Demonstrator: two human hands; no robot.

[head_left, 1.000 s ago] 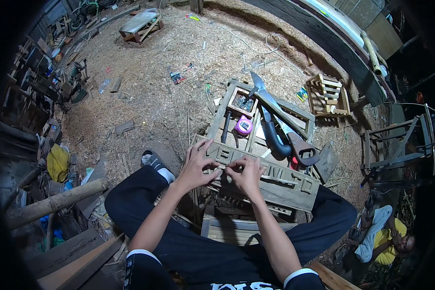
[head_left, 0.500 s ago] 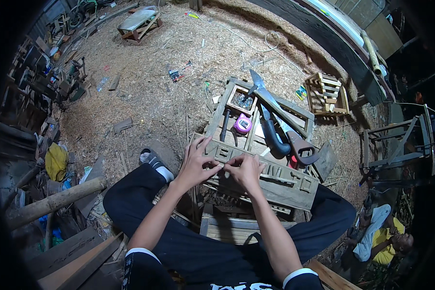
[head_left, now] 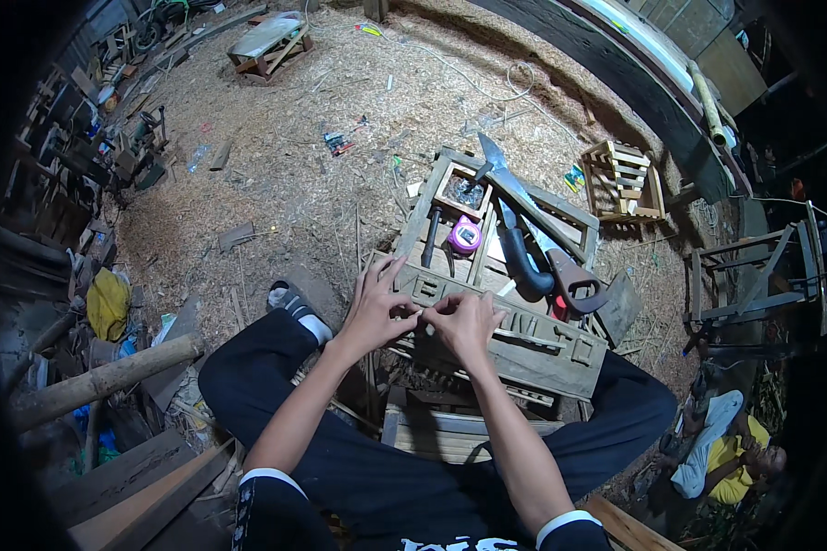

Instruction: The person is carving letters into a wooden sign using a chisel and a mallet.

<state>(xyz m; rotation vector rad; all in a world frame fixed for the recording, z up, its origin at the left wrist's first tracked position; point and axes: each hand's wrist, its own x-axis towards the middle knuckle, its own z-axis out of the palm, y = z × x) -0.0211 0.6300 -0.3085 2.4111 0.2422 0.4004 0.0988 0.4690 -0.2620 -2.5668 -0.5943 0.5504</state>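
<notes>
Over a weathered wooden board (head_left: 547, 369) with small wooden strips and letter-like shapes on it, my two hands meet fingertip to fingertip. My left hand (head_left: 375, 305) pinches with thumb and forefinger, its other fingers raised. My right hand (head_left: 464, 323) is closed in a pinch right beside it. A tiny pale bit shows between the fingertips, too small to name. Just beyond the board lie a pink tape measure (head_left: 465, 236), a dark-handled tool (head_left: 431, 237), and a small wooden box (head_left: 462, 191) with shiny small pieces inside. A handsaw (head_left: 579, 280) with a brown handle rests to the right.
A black-handled tool (head_left: 524, 266) and a wide blade (head_left: 493, 154) lie across the slatted wooden frame (head_left: 423, 197). Farther right stand a slatted crate (head_left: 627, 184) and a wooden stand (head_left: 753, 275). A person in yellow (head_left: 740, 459) is at lower right. Wood shavings cover the ground.
The fingertips have shifted very slightly, and both hands keep their pinch at the same spot over the board. The whole view has moved a little.
</notes>
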